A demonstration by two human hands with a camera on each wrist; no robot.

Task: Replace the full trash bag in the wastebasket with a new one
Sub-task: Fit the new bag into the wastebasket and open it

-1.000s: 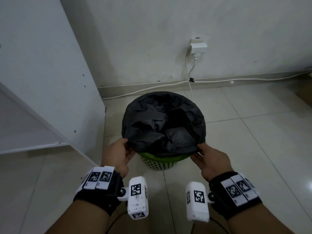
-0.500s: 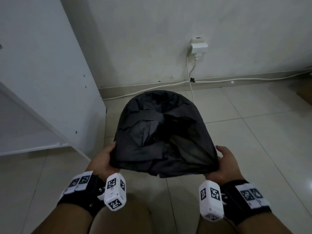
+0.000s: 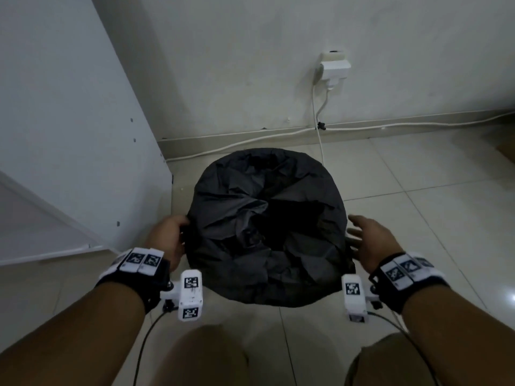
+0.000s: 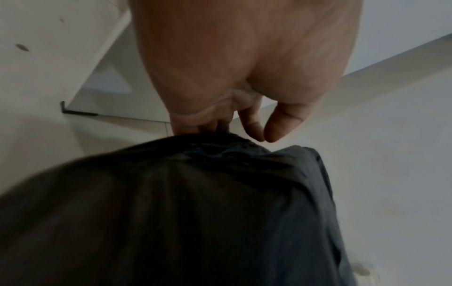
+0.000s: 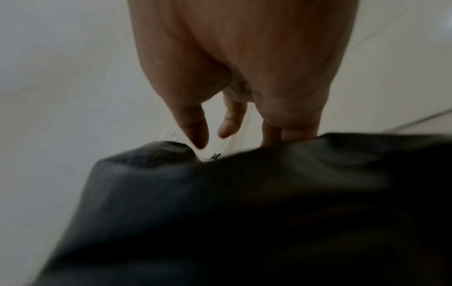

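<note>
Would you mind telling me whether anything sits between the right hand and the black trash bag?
Nothing visible does. The right hand is spread beside the black trash bag, right at its edge, with only bare floor tiles around it. The left hand is already against the bag's opposite side.

Plain indoor room corner: tiled floor (image 3: 418, 224), white wall (image 3: 250, 65), wall socket (image 3: 334, 68), white cabinet panel (image 3: 69, 121).

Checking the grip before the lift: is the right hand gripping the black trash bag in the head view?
No, the right hand is beside the black trash bag with fingers spread.
</note>
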